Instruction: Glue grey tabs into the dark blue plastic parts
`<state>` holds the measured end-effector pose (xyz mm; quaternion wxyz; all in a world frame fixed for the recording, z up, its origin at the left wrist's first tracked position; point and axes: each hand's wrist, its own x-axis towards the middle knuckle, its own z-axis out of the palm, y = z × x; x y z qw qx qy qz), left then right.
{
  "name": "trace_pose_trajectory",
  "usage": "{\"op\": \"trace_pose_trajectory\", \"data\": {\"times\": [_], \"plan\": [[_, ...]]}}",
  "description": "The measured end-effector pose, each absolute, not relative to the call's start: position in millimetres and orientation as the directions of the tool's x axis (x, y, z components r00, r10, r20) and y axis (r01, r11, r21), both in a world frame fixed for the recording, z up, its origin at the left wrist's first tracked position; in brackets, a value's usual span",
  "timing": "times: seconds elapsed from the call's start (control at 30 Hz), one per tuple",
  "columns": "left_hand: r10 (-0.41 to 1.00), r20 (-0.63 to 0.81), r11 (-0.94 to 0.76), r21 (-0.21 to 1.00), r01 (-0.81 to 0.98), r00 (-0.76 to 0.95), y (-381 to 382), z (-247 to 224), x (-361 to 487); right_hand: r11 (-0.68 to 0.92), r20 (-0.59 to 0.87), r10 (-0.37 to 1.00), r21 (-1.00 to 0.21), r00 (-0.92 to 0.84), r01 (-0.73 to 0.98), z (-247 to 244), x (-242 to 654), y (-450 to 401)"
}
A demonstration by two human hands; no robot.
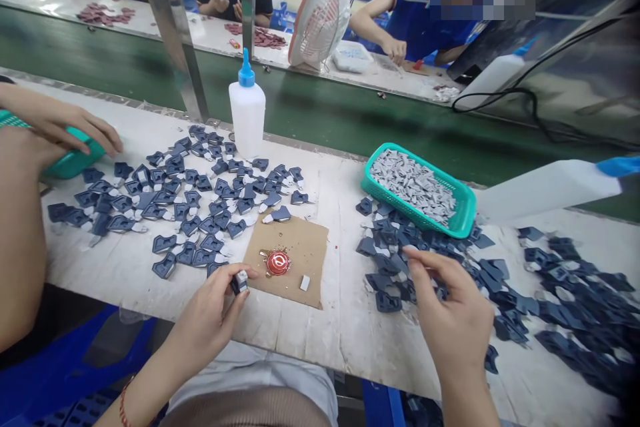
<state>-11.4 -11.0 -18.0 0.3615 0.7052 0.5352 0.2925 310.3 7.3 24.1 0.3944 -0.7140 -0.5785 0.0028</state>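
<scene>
My left hand (220,300) pinches a small dark blue piece with a light grey part (241,280) near the front edge of the table. Beside it lies a brown cardboard sheet (313,247) bearing a round red blob (278,262) and a small grey block (305,282). My right hand (450,300) is over the right-hand pile of dark blue pieces (387,301), thumb and forefinger close together; anything between their tips is too small to make out. Behind this hand stands a green basket (467,213) full of small grey parts (413,187).
Many dark blue pieces (187,253) spread across the left of the table (320,347). A white glue bottle (248,117) stands behind them; another bottle (550,192) leans at right. A neighbour's hand (75,123) rests near a green basket (75,163). People work beyond the green strip.
</scene>
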Motion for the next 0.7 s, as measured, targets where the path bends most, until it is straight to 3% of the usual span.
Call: {"op": "trace_pose_trajectory", "data": {"times": [0.17, 0.5, 0.7], "plan": [[0.953, 0.158, -0.299, 0.631, 0.716, 0.259, -8, -17, -8, -0.116, 0.451, 0.821, -0.467, 0.349, 0.877, 36, 350, 45], [0.992, 0.091, -0.114, 0.438, 0.892, 0.082, -14, -12, -21, -0.276, 0.102, 0.950, -0.168, 0.295, 0.946, 48, 409, 126], [0.966, 0.257, -0.102, 0.385, 0.917, 0.000, -14, -2, -12, -0.348, 0.057, 0.935, -0.056, 0.351, 0.936, 45, 409, 139]]}}
